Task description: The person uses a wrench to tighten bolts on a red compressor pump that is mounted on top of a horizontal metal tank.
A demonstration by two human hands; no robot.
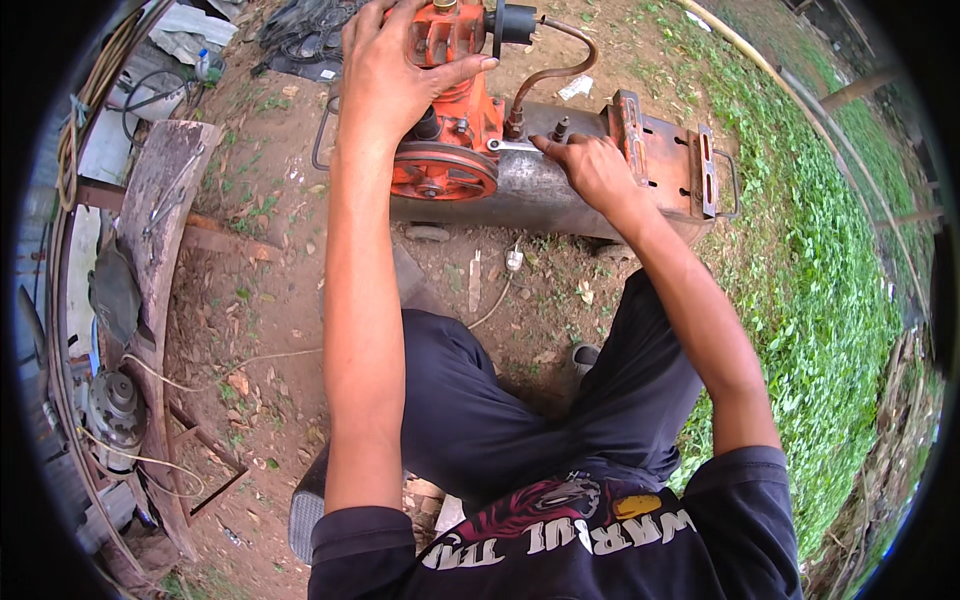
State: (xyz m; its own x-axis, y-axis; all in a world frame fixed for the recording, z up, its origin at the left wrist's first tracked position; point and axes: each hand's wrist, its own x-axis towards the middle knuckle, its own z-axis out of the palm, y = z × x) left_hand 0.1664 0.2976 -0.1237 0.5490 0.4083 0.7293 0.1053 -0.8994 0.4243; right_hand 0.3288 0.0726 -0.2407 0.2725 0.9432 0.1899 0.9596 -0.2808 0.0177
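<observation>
An orange-red compressor pump with a spoked pulley wheel sits on a dark horizontal air tank. My left hand rests against the pump's upper part, thumb stretched to the right and fingers spread toward the top. My right hand is closed on the right end of a silver wrench. The wrench's other end lies by the pump's base, near the copper pipe fitting. Whether it sits on a bolt I cannot tell. A dark cylindrical filter sticks out from the pump.
A rusty mounting bracket stands on the tank's right end. At left, a weathered wooden plank carries tools, with a round metal motor part near it. A cord with a plug crosses the dirt. Grass covers the right side.
</observation>
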